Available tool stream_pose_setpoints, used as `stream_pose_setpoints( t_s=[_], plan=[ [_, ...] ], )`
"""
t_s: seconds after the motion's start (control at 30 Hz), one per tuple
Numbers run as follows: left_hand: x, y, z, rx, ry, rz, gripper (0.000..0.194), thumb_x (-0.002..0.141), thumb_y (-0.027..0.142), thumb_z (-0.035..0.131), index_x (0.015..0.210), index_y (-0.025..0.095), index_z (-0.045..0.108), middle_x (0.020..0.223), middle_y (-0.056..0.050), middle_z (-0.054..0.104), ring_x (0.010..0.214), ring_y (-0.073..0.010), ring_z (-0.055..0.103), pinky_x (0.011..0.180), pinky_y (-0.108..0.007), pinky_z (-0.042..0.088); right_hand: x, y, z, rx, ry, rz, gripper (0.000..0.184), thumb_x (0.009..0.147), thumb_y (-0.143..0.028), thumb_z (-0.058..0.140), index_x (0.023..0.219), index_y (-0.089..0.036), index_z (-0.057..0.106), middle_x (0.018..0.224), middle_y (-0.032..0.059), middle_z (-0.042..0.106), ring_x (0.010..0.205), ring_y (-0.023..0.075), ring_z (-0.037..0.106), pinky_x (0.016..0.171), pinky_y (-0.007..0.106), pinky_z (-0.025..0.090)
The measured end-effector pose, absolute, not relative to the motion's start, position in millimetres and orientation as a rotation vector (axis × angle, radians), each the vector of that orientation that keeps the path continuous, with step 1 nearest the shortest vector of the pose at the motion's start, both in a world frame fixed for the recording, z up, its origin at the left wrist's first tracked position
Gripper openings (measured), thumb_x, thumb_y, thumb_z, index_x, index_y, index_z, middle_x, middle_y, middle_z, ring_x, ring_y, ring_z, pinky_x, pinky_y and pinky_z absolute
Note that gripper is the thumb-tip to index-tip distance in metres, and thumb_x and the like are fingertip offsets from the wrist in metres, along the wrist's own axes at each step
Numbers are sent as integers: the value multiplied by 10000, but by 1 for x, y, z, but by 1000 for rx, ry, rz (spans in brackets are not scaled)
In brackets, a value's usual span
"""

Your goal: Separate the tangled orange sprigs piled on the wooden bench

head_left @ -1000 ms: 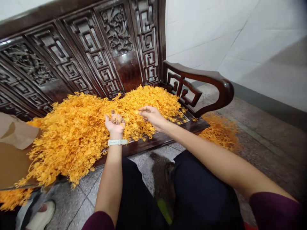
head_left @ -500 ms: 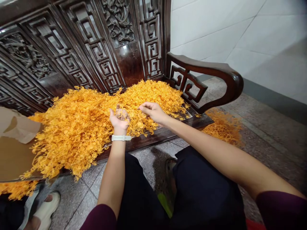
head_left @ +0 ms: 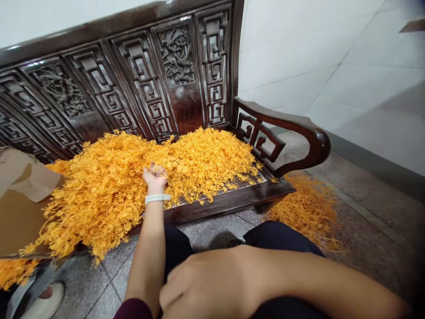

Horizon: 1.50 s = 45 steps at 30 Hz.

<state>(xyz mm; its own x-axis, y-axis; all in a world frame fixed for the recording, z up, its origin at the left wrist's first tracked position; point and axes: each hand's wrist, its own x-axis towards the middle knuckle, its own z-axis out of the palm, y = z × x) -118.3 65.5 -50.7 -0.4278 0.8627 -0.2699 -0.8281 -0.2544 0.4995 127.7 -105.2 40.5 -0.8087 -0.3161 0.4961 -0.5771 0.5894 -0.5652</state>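
1. Left hand (head_left: pixel 155 178), head view: palm up at the artificial yellow-orange sprays (head_left: pixel 109 177), loosely curled; cannot tell whether grasping any.
2. Right hand (head_left: pixel 206 283), five o'clock from it: fingers folded, contents hidden.
3. Sprays heap the wooden surface (head_left: pixel 232 203), left hand's eight to three o'clock.

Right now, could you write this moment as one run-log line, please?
left hand: palm up, at yellow pile | right hand: in foreground, fingers curled, contents hidden | yellow pile: heaped on carved bench
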Motion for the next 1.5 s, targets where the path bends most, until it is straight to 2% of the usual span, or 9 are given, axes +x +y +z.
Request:
stream_pose_setpoints(
  t_s=[0.2, 0.37, 0.57, 0.8, 0.93, 1.1, 1.23, 1.37, 1.5],
  plan=[
    [-116, 51, -50, 35, 674, 1866, 537, 1136, 456, 210, 837, 171, 555, 463, 88, 243, 357, -96, 212, 409, -200, 223, 146, -17, 44, 363, -1733, 2054, 151, 965, -343, 690, 936, -195, 685, 899, 55, 733, 788, 155, 692, 785, 267, 581],
    [-98, 50, -45, 87, 627, 1763, 575, 1137, 450, 174, 845, 170, 583, 436, 84, 245, 348, -104, 209, 418, -203, 265, 137, 37, 9, -704, -600, 1996, 250, 1023, -320, 502, 884, -165, 641, 830, 92, 675, 693, 149, 607, 644, 263, 547],
    [-83, 46, -42, 138, 580, 1679, 531, 1129, 482, 256, 901, 160, 611, 466, 87, 261, 355, -99, 255, 412, -191, 287, 128, 38, -12, -866, -986, 1675, 107, 870, -266, 714, 901, -174, 669, 850, 5, 623, 640, 105, 505, 575, 228, 382],
    [-67, 41, -37, 168, 523, 1681, 524, 1138, 483, 238, 930, 158, 593, 471, 99, 253, 369, -89, 223, 419, -174, 324, 131, 51, -39, -1192, -1489, 1325, 631, 732, -447, 866, 1254, -180, 632, 1283, 124, 611, 1157, 252, 587, 1025, 396, 461],
    [-67, 43, -39, 145, 462, 1691, 528, 1141, 485, 236, 948, 148, 593, 469, 99, 256, 360, -82, 235, 387, -171, 272, 132, 59, -56, -1273, -1426, 1319, 935, 669, -411, 928, 1465, -195, 489, 1389, 175, 562, 1146, 256, 605, 950, 394, 519],
    [-70, 45, -42, 112, 465, 1689, 525, 1137, 500, 242, 956, 153, 590, 479, 106, 220, 356, -85, 244, 394, -184, 301, 133, 61, -49, -877, -1235, 1793, 684, 695, -329, 935, 1268, -173, 596, 887, 31, 709, 704, 138, 636, 610, 246, 504],
    [-70, 46, -43, 93, 491, 1688, 521, 1132, 514, 250, 956, 156, 584, 483, 105, 232, 351, -85, 223, 378, -194, 275, 133, 55, -36, -694, -1016, 1905, 712, 650, -223, 963, 1251, -179, 583, 867, 18, 742, 665, 122, 647, 611, 238, 528],
    [-72, 47, -43, 84, 444, 1676, 498, 1131, 497, 258, 952, 152, 570, 469, 100, 254, 349, -90, 243, 362, -203, 224, 133, 55, -31, -629, -900, 1949, 344, 836, -351, 849, 1050, -135, 687, 827, 32, 731, 613, 82, 594, 604, 213, 497],
    [-82, 50, -42, 79, 444, 1722, 505, 1117, 524, 253, 923, 168, 554, 456, 96, 251, 338, -90, 257, 361, -208, 190, 139, 62, -31, -670, -895, 1860, 254, 891, -354, 793, 925, -125, 689, 703, -22, 628, 559, 67, 508, 572, 211, 434]
  ],
)
